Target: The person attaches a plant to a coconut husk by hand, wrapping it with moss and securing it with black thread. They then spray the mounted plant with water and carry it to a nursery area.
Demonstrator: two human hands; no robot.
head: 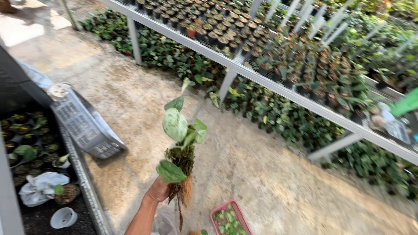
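Low in front of me, over the sandy concrete floor (261,174) of the nursery aisle, my left hand (159,189) is closed around the base of a small bare-rooted plant (180,143), holding it upright with the arm stretched out from the bottom edge of view. My fingers wrap the clump where the stems meet the roots, and the pale brown roots (185,196) hang down past the hand with one thin strand trailing lower. Above my grip sits a dark mossy lump of old potting mix, and from it rise several leaves — one broad, silvery-green and mottled, the others smaller and plain green, with a thin shoot at the top. I cannot see my right hand at all. Just below and right of the roots, on the floor, lies a pink plastic tray (235,206) with small green cuttings in it, only partly in view. To my left a grey slotted crate (85,126) leans tilted against the edge of a low bench (82,174); on that bench stand rows of small black pots (26,139), a crumpled white bag (39,187), and a white cup (63,217) near the front. Across the aisle runs a long grey metal rack (261,80) on slanted legs — its top shelf is packed with dark pots of young plants, and more leafy green plants (278,117) crowd the ground beneath it.
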